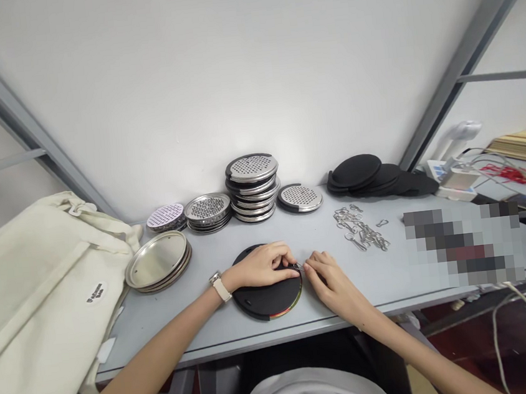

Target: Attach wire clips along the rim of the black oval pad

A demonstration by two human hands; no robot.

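Note:
A black round disc with a red and yellow stripe on its right rim lies flat on the table in front of me. My left hand, with a watch on the wrist, rests across it; thumb and fingertips close together at its right edge. Just right of that edge, my right hand pinches a small metal snap hook, whose other end meets the left fingertips. Whether it passes through the disc is hidden by the fingers. Several loose snap hooks lie in a pile to the right.
Behind stand a tall stack of round graters, two lower grater stacks and a single grater. Metal discs lie stacked at left beside a cream bag. Black discs overlap at back right. Cables hang beyond the right end.

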